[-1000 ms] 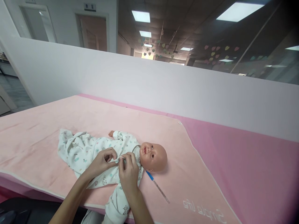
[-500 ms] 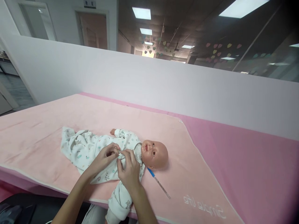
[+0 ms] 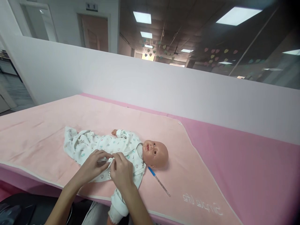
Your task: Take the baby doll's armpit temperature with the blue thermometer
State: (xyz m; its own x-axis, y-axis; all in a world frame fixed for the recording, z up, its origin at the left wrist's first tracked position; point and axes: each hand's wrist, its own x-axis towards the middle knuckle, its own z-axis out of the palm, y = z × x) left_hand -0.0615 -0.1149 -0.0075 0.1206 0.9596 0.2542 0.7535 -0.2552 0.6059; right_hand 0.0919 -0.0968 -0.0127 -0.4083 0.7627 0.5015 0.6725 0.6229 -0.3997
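Observation:
A baby doll (image 3: 156, 153) lies on its back, head to the right, dressed in a white printed romper (image 3: 109, 142). My left hand (image 3: 97, 164) pinches the front edge of the romper near the doll's middle. Close beside it, my right hand (image 3: 122, 170) grips the same edge with bent fingers. Between the fingertips shows a small pale snap button (image 3: 110, 159). The doll's near sleeve (image 3: 118, 201) hangs over the table edge below my right wrist. My fingers hide part of the romper's front.
Beside the doll's head lies a thin clear stick with a blue cap (image 3: 159, 182), perhaps a thermometer. A peach mat (image 3: 197, 175) covers the pink table (image 3: 264, 168). A white partition (image 3: 164, 84) rises behind. A black chair (image 3: 25, 209) stands at lower left.
Both hands have moved left along the romper's front edge, from the doll's chest toward its waist, still pinching the cloth. The view has shifted slightly.

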